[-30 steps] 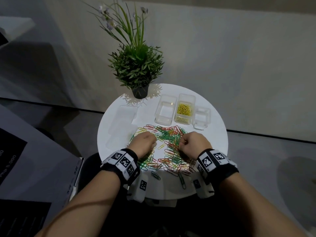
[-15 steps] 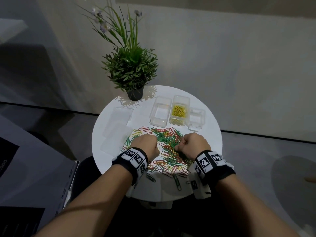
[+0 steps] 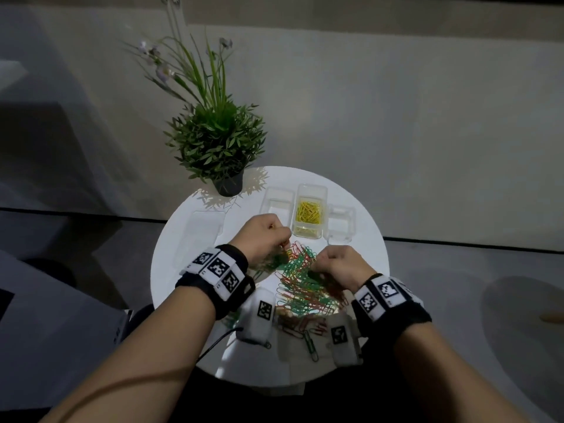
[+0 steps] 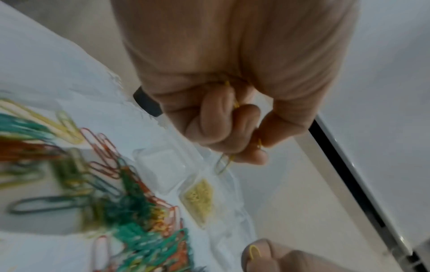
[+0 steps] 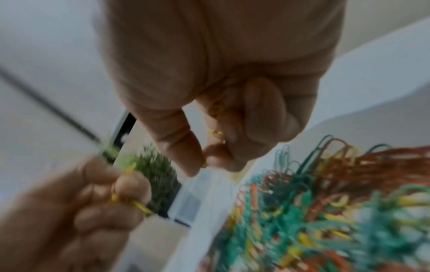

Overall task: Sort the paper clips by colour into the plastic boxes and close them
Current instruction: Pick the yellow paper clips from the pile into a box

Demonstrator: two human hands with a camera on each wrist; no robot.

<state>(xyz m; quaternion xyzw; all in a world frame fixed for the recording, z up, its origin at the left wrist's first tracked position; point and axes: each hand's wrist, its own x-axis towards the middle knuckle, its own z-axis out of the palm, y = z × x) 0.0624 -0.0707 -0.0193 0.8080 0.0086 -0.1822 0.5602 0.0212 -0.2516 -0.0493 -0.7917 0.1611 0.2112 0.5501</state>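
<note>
Since half a second ago the left hand (image 3: 265, 236) has lifted off the near-left part of the pile and gone forward, so it now sits above the pile's far edge, just short of the boxes; the right hand (image 3: 340, 264) has hardly shifted. The left hand's fingers are curled tight around a few yellow paper clips (image 4: 229, 158), one poking out below the fingertips (image 4: 252, 156) in its wrist view. Just beyond this hand stands an empty clear box (image 3: 276, 198), and to that box's right the box with yellow clips (image 3: 309, 213) in it, then a smaller empty box (image 3: 341, 224). Below and to the right of the left hand spreads the mixed pile of paper clips (image 3: 300, 277), red, green and yellow, on the round white table (image 3: 171, 264). The right hand is over the pile's right side, thumb and forefinger pinching a small bunch of yellow clips (image 5: 216, 136), other fingers folded in
</note>
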